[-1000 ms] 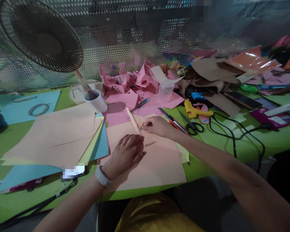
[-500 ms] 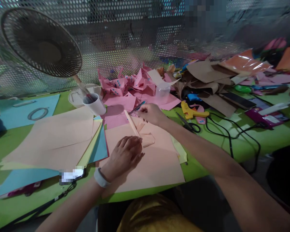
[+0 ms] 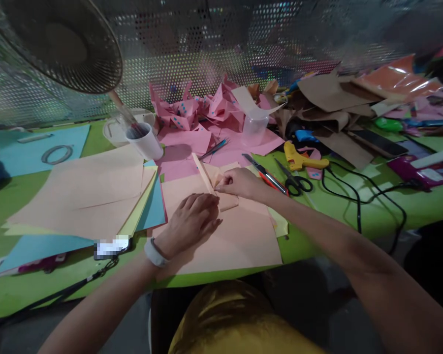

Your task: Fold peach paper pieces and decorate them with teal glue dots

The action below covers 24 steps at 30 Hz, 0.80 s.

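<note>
The left hand [image 3: 192, 219] lies flat, palm down, fingers extended and spread slightly, pressing on the peach paper sheet [image 3: 239, 241] spread on the green worktop [image 3: 384, 216]. It grips nothing. A white wristband [image 3: 154, 252] circles the left wrist.

The folded peach piece [image 3: 221, 189] sits on the peach paper sheet, just beyond the left fingertips and touching them at its near edge. One narrow folded strip of this piece rises at a tilt away from the person. The right hand [image 3: 239, 183] is closed narrowly, thumb and fingertips pinched on the folded peach piece at its right side. The two hands are near each other, with the folded piece between them.

Relative to the folded peach piece:
- To its right, near the right hand, lie a red craft knife [image 3: 266, 176] and black scissors [image 3: 294, 181], both flat on the worktop.
- Further right lies a yellow glue gun [image 3: 299, 159] with a black cable.
- Behind it lie pink paper sheets [image 3: 192, 142] and a clear plastic cup [image 3: 254, 129].
- To its left sits a stack of coloured sheets [image 3: 92, 196], with a white cup [image 3: 143, 140] at the stack's far corner.
- Far left and above stands a fan [image 3: 55, 42].
</note>
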Tool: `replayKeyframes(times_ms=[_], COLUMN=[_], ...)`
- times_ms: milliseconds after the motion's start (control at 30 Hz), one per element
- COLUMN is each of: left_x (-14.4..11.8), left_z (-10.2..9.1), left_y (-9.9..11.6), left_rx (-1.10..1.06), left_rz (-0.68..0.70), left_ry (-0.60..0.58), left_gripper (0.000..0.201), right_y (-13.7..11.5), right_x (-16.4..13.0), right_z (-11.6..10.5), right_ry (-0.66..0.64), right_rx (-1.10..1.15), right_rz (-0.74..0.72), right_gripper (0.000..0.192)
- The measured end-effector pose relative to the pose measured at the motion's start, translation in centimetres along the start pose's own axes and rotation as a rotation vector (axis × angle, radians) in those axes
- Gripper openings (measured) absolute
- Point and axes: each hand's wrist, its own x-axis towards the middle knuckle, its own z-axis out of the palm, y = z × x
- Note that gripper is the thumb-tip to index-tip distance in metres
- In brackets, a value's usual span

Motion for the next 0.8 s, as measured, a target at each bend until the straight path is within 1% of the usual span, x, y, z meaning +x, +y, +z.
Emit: replayKeyframes(times_ms=[133,267,400,500,567,667,700,800], left_x=[0.0,0.0,0.0,-0.1,-0.1,-0.2,-0.2,-0.2], left_z=[0.1,-0.3,-0.5,-0.2,0.1,0.2,0.2,0.0], left_y=[0.0,0.2,0.3,0.2,0.1,0.0,0.1,0.1], left_rx=[0.021,0.025,0.018,0.012,0.012,0.017,0.017,0.015], left_rz=[0.008,0.001,0.000,0.014,0.016,0.019,0.020,0.022], left_ry=[-0.006,-0.024,-0.017,0.019,0.042,0.038,0.030,0.021], left_gripper=[0.039,0.032,0.028,0.027,0.029,0.032,0.032,0.030], right_y=[-0.3,-0.2,-0.2,-0.9,-1.8,-2.9,-3.0,-2.7], right_x=[0.0,0.0,0.9,2.1,2.8,3.2,3.1,2.0], right_z=[0.0,0.0,-0.3,-1.1,-2.0,-3.2,-3.5,-3.1], right_ry=[-0.012,0.013,0.045,0.101,0.158,0.236,0.245,0.193], right_rx=[0.017,0.034,0.065,0.064,0.103,0.195,0.212,0.186], right_rz=[-0.008,-0.031,-0.048,-0.028,-0.047,-0.083,-0.087,-0.066], right_gripper=[0.026,0.026,0.029,0.034,0.036,0.038,0.038,0.037])
